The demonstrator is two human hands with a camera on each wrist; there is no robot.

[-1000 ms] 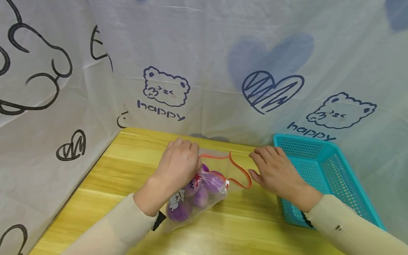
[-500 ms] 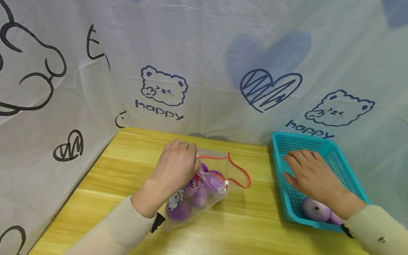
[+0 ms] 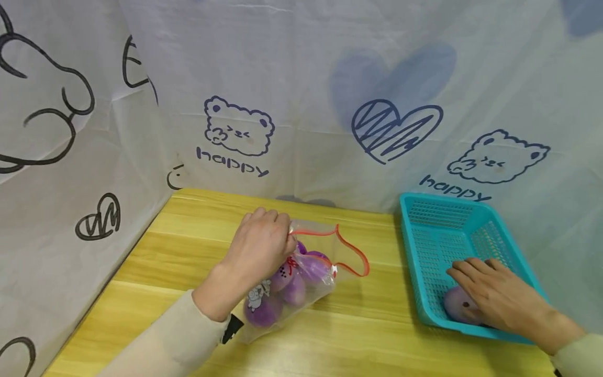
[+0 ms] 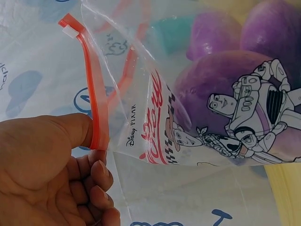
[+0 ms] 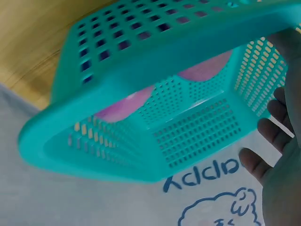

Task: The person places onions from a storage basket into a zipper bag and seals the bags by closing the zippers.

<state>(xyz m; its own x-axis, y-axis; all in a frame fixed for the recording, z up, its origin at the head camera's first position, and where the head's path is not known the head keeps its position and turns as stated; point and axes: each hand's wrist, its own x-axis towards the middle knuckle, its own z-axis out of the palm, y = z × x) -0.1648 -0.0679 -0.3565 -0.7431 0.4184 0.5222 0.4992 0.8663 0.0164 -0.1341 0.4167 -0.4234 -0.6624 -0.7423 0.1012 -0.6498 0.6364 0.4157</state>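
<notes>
Shifting from beside the zip bag (image 4: 136, 117) on the table (image 3: 367, 324) to the turquoise basket (image 3: 438, 246), the right hand (image 3: 499, 296) had spread loosely over a purple piece (image 3: 457, 303), moving the work there, while the left hand (image 3: 264, 238) pinched the bag's red-zipped edge.

I see a yellow wood-grain table (image 3: 367, 330); behind its back edge hangs a white sheet (image 3: 306, 47), printed with two bear faces (image 3: 239, 126) above "happy" lettering (image 3: 232, 161), a scribbled heart (image 3: 397, 128) between them; beyond the left edge, a black-outlined sheet (image 3: 42, 225).
</notes>
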